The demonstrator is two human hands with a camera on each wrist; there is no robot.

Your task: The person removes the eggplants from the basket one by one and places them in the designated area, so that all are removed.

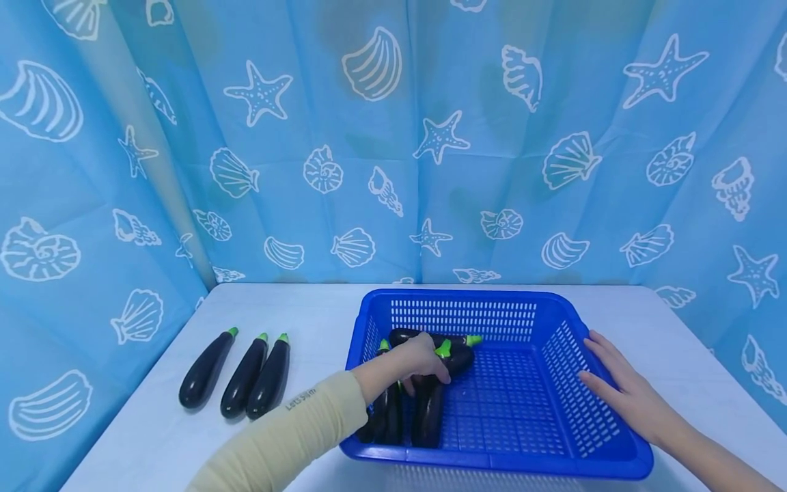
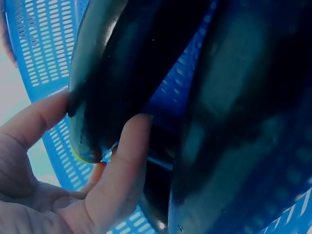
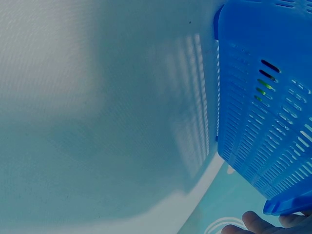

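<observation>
Left hand (image 1: pixel 421 357) pinches eggplant (image 1: pixel 427 420), basket (image 1: pixel 492 462) 8 o'clock; likely slick, firm, best gripped mid-body; right hand (image 1: pixel 624 389), 3 o'clock, fingers spread.

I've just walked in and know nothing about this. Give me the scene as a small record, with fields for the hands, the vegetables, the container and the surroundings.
Left hand: reaches into the basket, fingers and thumb around an eggplant
Right hand: at the basket's right rim
Container: blue plastic, slotted sides
Inside: several eggplants, overlapping; exact count unclear
Outside: three green-tipped eggplants left of the basket
Surface: white table
Backdrop: blue curtain, white shells and starfish
</observation>
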